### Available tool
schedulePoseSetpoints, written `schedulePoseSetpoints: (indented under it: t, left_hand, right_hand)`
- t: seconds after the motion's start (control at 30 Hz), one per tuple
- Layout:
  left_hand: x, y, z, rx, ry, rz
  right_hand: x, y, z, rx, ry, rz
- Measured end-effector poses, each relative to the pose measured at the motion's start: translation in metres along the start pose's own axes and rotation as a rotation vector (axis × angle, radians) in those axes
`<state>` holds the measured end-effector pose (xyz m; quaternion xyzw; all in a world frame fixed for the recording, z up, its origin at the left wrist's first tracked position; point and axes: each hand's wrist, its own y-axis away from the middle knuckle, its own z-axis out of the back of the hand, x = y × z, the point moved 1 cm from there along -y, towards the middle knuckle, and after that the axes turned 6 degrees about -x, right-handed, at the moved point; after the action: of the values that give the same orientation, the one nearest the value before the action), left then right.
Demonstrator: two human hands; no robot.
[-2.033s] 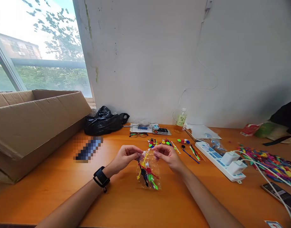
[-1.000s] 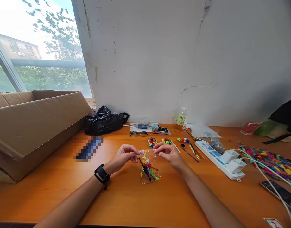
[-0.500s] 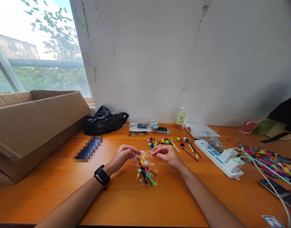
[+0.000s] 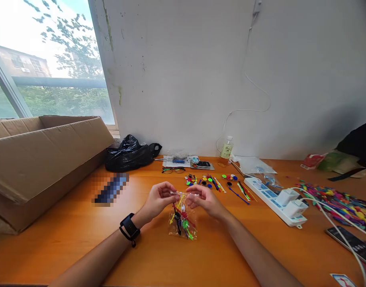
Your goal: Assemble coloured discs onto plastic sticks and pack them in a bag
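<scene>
My left hand [image 4: 159,198] and my right hand [image 4: 202,199] pinch the top edge of a small clear plastic bag [image 4: 181,221] between them, just above the orange table [image 4: 81,231]. The bag hangs down with several coloured plastic sticks and discs inside. The two hands are close together, fingertips nearly touching. A black watch sits on my left wrist. Behind the hands lie loose coloured sticks and discs [image 4: 214,181].
A large open cardboard box [image 4: 42,155] fills the left. A black plastic bag [image 4: 130,155], glasses [image 4: 173,170], a bottle [image 4: 226,148] stand by the wall. A white power strip [image 4: 275,199] with chargers, a pile of coloured pieces [image 4: 341,203] and a phone [image 4: 351,243] lie right.
My hands have drawn closer together along the bag's top edge, and the bag hangs slightly nearer to me.
</scene>
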<state>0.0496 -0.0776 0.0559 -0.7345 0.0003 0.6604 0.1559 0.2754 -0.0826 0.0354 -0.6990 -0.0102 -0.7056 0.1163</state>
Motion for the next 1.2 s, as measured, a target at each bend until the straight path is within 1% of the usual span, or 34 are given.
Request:
schedulePoseSetpoints:
  t: [0.1,0.17,0.23,0.3,0.4,0.5,0.67,0.8,0.87,0.93,1.03,1.1,1.2]
  left_hand:
    - [0.0,0.004,-0.005,-0.001,-0.037,-0.03]
    - [0.001,0.005,-0.008,0.05,-0.125,-0.015]
    - [0.003,0.005,-0.01,0.114,-0.199,0.03]
    - [0.004,0.004,-0.01,0.154,-0.211,0.077]
    - [0.002,0.003,-0.008,0.155,-0.173,0.097]
    - [-0.003,0.003,-0.006,0.143,-0.153,0.094]
    - [-0.012,-0.001,0.0,0.195,-0.141,0.104]
    - [-0.014,-0.005,0.008,0.138,-0.128,0.085]
    - [-0.012,-0.005,0.009,0.139,-0.12,0.066]
    - [-0.007,-0.005,0.009,0.182,-0.14,0.056]
    - [0.002,-0.003,0.005,0.256,-0.25,0.068]
    - [0.006,-0.003,0.004,0.271,-0.314,0.079]
    - [0.008,-0.003,0.003,0.291,-0.351,0.098]
  right_hand:
    - [-0.01,0.001,-0.013,0.058,0.08,-0.024]
    - [-0.013,0.002,-0.019,0.052,0.077,-0.029]
    - [-0.014,0.003,-0.02,0.029,0.083,-0.021]
    - [-0.014,0.003,-0.018,0.009,0.126,-0.004]
    - [-0.014,0.002,-0.012,0.009,0.175,0.002]
    - [-0.011,0.001,-0.006,0.04,0.175,0.015]
    - [-0.003,0.0,0.004,0.093,0.137,0.016]
    - [-0.001,-0.004,0.015,0.071,0.131,0.004]
    - [-0.001,-0.006,0.017,0.073,0.127,0.013]
    - [-0.003,-0.006,0.015,0.091,0.122,0.018]
    - [-0.007,-0.004,0.007,0.109,0.12,0.017]
    - [-0.01,-0.003,0.0,0.108,0.126,-0.002]
    - [-0.011,-0.001,-0.005,0.111,0.155,-0.034]
